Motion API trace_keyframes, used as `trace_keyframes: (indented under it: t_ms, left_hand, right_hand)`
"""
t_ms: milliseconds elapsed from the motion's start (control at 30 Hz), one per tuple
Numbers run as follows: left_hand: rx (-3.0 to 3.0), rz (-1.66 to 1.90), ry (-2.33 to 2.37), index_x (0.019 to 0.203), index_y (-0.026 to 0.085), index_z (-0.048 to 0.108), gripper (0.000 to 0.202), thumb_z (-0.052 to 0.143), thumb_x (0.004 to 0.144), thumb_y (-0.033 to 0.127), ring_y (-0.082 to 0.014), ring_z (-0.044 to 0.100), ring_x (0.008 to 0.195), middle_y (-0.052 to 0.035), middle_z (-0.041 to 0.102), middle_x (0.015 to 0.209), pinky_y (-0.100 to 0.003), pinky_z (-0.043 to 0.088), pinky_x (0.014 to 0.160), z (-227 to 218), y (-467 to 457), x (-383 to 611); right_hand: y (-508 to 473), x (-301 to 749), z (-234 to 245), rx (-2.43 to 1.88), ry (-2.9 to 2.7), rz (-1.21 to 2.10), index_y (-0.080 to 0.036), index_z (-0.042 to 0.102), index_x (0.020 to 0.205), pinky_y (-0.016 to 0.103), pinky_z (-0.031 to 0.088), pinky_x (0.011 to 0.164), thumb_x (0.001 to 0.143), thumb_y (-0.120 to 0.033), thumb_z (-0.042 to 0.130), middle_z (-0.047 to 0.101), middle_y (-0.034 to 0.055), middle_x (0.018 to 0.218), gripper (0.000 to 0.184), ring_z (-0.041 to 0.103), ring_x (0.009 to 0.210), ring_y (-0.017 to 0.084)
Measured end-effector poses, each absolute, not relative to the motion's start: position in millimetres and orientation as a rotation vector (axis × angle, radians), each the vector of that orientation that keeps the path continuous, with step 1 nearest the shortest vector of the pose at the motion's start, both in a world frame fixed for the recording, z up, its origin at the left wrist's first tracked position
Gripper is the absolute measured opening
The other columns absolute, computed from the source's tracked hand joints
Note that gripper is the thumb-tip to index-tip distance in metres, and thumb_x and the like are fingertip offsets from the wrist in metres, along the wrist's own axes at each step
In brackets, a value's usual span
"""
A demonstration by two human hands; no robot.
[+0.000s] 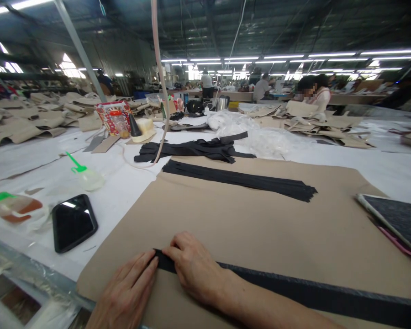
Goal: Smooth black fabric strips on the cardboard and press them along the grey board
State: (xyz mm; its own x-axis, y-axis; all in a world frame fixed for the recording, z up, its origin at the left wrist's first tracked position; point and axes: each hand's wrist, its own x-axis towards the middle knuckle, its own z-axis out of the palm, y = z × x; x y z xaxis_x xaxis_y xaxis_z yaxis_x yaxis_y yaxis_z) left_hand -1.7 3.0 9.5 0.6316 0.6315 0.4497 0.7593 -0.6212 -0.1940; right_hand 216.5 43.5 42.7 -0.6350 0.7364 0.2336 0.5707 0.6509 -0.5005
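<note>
A long black strip (294,288) runs across a beige sheet (260,228) from the middle toward the lower right. My left hand (125,290) lies at the strip's left end, fingers stretched out and fingertips touching it. Just to the right, my right hand (195,265) has curled fingers closed on the strip near that end, with the forearm crossing over part of it. The right hand's fingertips are partly hidden. Farther up the sheet lies a flat bundle of black strips (239,179), and beyond it a looser pile of black strips (195,150).
Left of the sheet lie a phone (75,223) and two squeeze bottles with green nozzles, one clear (91,179) and one brownish (18,208). A dark flat board (397,221) lies at right. A hose (160,82) hangs down. Beige pieces (30,116) and people are behind.
</note>
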Motion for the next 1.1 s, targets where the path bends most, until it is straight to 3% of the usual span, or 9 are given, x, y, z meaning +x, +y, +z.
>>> trace_keyframes:
  t_ms: [467,900,1100]
  left_hand:
    - [-2.525,-0.466,-1.206,0.130,0.022,0.049,0.042,0.047,0.088,0.021,-0.0168,0.049,0.120,-0.0036,0.055,0.130,-0.028,0.045,0.098,10.8,1.0,-5.6]
    - [-2.500,-0.583,-1.331,0.126,0.026,0.052,0.038,0.047,0.089,0.024,-0.0170,0.053,0.115,-0.0056,0.054,0.128,-0.029,0.050,0.092,16.4,1.7,-3.2]
    - [-2.560,-0.502,-1.139,0.124,0.023,0.053,0.039,0.045,0.087,0.019,-0.0160,0.047,0.124,-0.0020,0.054,0.133,-0.028,0.043,0.098,20.5,10.1,-5.5]
  right_hand:
    - [40.6,217.4,53.3,-1.022,-2.640,0.362,-0.020,0.053,0.112,0.032,0.036,0.080,0.090,-0.012,0.043,0.054,0.0041,0.098,0.026,0.043,0.089,0.019]
    - [43.6,212.1,58.1,-1.052,-2.716,0.429,-0.024,0.043,0.127,0.043,0.036,0.091,0.083,-0.012,0.044,0.050,0.0069,0.106,0.046,0.042,0.097,0.023]
    - [44.3,220.4,58.0,-1.042,-2.662,0.362,-0.017,0.046,0.119,0.036,0.038,0.090,0.083,-0.011,0.046,0.052,0.0075,0.104,0.037,0.044,0.096,0.021]
